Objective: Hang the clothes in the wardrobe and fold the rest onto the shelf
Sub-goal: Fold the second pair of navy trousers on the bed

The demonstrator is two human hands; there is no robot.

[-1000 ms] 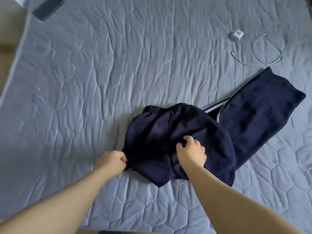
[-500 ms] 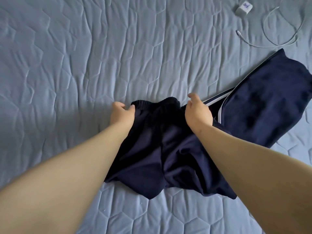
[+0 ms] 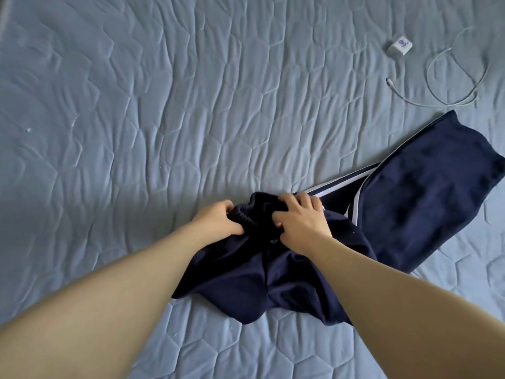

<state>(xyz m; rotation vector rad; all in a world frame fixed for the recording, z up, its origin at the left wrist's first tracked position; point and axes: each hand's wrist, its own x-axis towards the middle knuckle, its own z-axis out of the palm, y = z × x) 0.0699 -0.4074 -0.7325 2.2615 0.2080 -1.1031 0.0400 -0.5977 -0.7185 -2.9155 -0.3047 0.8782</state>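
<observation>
Navy white-striped fabric trousers (image 3: 410,203), limp and light, seem best held by the elastic waistband (image 3: 247,218), where left hand (image 3: 217,221) and right hand (image 3: 302,224) clamp curled fingers

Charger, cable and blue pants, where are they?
charger (image 3: 399,47), head view, its white top face.
cable (image 3: 390,84), head view, its plug end.
pants (image 3: 426,192), head view, the spread-out leg.

Count:
- navy trousers (image 3: 410,192) x1, toward right edge of quilted bedspread (image 3: 191,105)
- white charger plug (image 3: 399,47) x1, far right corner
- white cable (image 3: 415,103) x1, beside plug
- hands x2: left hand (image 3: 218,220), right hand (image 3: 300,221)
- bedspread x1
</observation>
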